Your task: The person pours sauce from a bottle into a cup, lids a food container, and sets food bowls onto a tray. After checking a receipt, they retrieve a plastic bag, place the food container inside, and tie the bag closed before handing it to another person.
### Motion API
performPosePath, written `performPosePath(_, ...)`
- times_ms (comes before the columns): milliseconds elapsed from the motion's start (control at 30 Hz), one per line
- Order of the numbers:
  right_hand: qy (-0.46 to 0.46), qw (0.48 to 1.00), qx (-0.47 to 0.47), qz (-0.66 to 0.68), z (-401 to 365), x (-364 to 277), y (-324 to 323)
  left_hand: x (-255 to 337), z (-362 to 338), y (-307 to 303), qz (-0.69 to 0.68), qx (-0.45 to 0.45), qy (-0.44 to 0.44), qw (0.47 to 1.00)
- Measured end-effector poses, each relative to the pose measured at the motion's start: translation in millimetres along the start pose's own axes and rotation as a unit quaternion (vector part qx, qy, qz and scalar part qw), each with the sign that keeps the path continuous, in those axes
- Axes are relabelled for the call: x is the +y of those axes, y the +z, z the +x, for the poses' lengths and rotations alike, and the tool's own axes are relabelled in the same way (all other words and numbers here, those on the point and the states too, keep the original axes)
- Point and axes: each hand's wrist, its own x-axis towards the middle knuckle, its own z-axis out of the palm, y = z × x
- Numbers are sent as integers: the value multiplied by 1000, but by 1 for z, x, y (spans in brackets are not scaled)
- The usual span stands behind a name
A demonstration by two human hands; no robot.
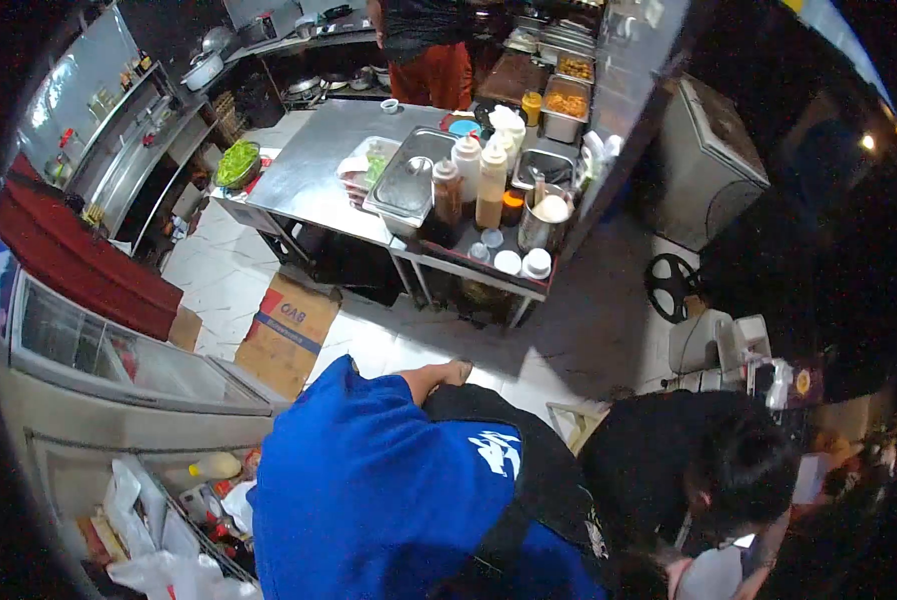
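Note:
My blue shirt with a white print fills the lower middle of the head view. Out of its sleeve comes a bare forearm, ending in my left hand (456, 372), small and dim, beside black cloth (479, 402). Nothing shows in that hand, but I cannot tell how its fingers lie. My right hand is out of view. Beyond my left hand stands a steel table (319, 165), bearing a lidded steel pan (414, 172), squeeze bottles (491, 185) and a container of utensils (546, 220).
At my right a person in black (669, 450) bends over a pale object (711, 575) between their hands. Another person (429, 60) stands behind the table. A flattened cardboard box (287, 330) lies on the floor. A glass-topped chest freezer (129, 350) is at my left.

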Motion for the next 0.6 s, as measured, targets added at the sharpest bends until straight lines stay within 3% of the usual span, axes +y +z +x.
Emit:
performPosePath(133, 18, 992, 31, -124, -19, -48, 7, -37, 1, -106, 65, 44, 77, 994)
performPosePath(167, 29, 987, 42, -153, -18, -57, 3, -79, 46, -104, -57, 112, 59, 990)
performPosePath(233, 56, 973, 73, -213, -8, -75, -13, -97, 36, -156, -92, 142, -21, 985)
performPosePath(333, 75, 946, 137, -282, 29, -104, -49, -151, 37, -193, -100, 181, -42, 977)
performPosePath(433, 15, 937, 216, -273, 67, -155, -64, -194, 29, -220, -76, 141, -39, 986)
performPosePath(500, -101, 954, 240, -147, 80, -211, -32, -258, 61, -192, 40, 288, 73, 954)
performPosePath(533, -170, 954, 236, -77, 82, -240, -12, -229, 28, -218, -167, 148, -145, 964)
performPosePath(567, -214, 958, 192, 17, 71, -291, 10, -234, 25, -213, -173, 162, -116, 964)
performPosePath(600, -248, 954, 160, 50, 53, -344, 32, -224, 11, -222, -202, 74, -200, 956)
